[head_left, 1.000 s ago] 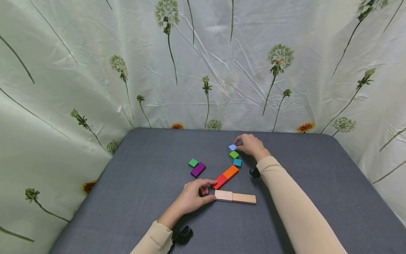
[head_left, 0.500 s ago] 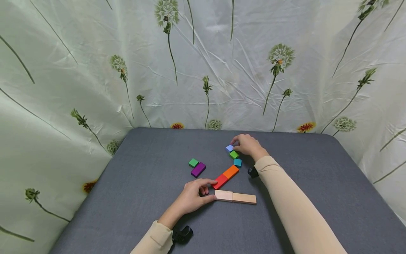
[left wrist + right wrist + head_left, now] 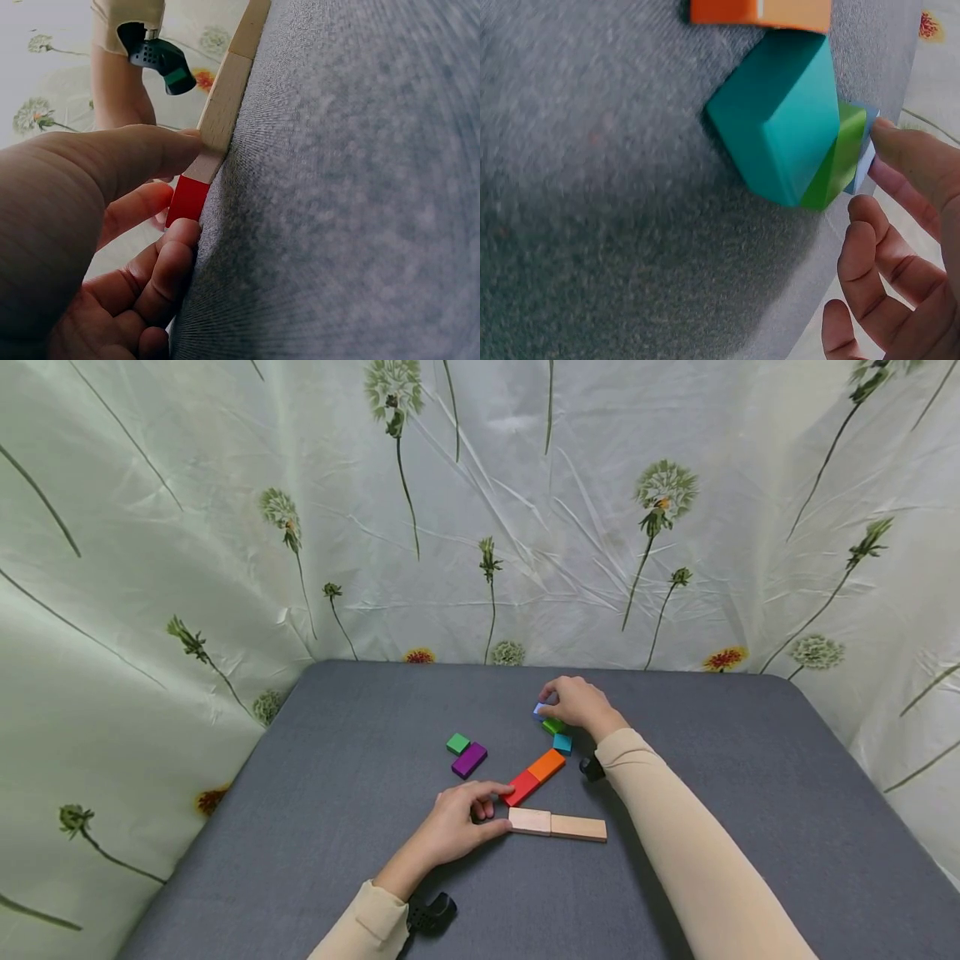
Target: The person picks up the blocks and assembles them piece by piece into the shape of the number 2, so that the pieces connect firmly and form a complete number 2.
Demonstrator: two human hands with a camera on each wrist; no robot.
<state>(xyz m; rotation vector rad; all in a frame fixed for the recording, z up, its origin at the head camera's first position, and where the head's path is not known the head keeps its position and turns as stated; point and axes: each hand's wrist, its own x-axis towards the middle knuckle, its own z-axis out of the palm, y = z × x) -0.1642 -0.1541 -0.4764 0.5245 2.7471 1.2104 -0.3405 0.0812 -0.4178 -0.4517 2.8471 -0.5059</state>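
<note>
At the far end of a bent row of blocks, my right hand [image 3: 581, 703] pinches a light blue block [image 3: 865, 160] between thumb and index finger. Beside it lie a lime green block [image 3: 553, 727] and a teal block [image 3: 562, 744]. The row runs on towards me with an orange block [image 3: 547, 765] and a red block [image 3: 521, 789]. My left hand [image 3: 450, 828] touches the red block with its index finger, while its thumb rests at the left end of a pale wooden block [image 3: 529, 822]. A second wooden block [image 3: 578, 829] continues to the right.
A purple block [image 3: 469, 761] and a green block [image 3: 457, 744] lie together left of the row. Everything sits on a grey cloth-covered table [image 3: 360, 743], with a flowered curtain [image 3: 450, 610] behind its far edge. Black cameras hang at both wrists.
My right hand has moved slightly left with the light blue block, which now sits at the far left of the lime green one. My left hand has stayed in place.
</note>
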